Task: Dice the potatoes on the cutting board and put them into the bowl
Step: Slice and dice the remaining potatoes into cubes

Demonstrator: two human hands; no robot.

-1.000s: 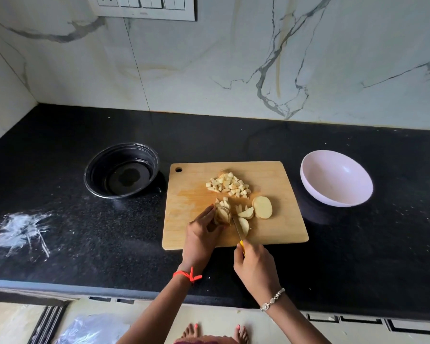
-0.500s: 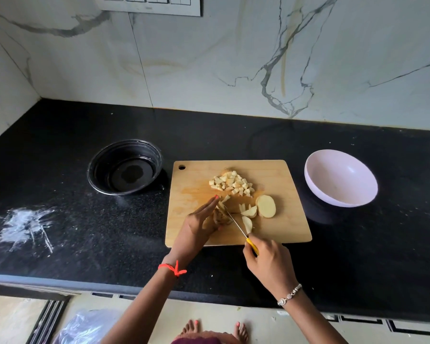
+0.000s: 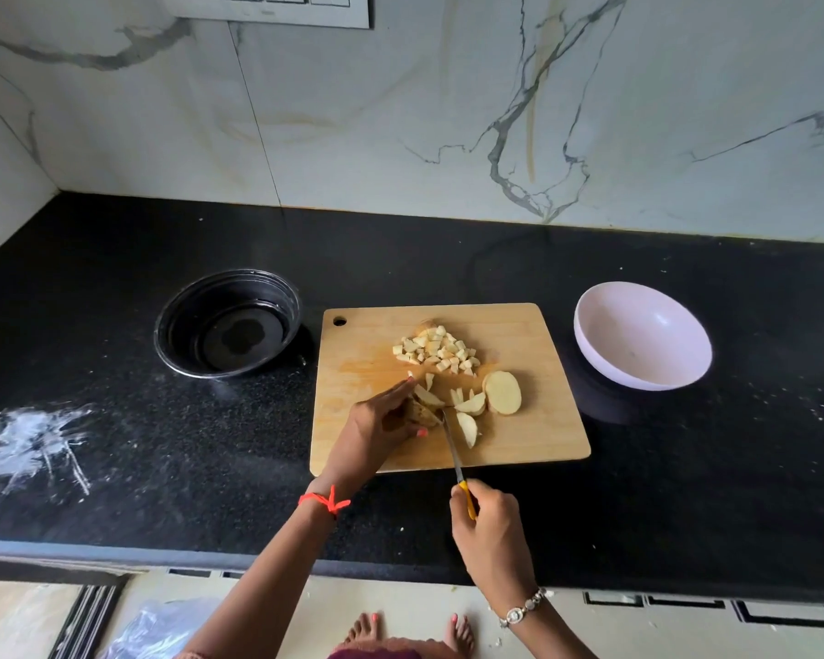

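Left hand (image 3: 377, 428) fingers clamp a potato piece (image 3: 422, 411) near the board's (image 3: 533, 439) front edge; right hand (image 3: 488, 530) fingers grip the knife (image 3: 453, 449).

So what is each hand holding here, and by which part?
The right hand grips the knife by its yellow handle. The left hand holds a potato piece at its left side.

Orange thread (image 3: 325, 500) by left hand (image 3: 377, 432), silver bracelet (image 3: 522, 607) by right hand (image 3: 488, 532).
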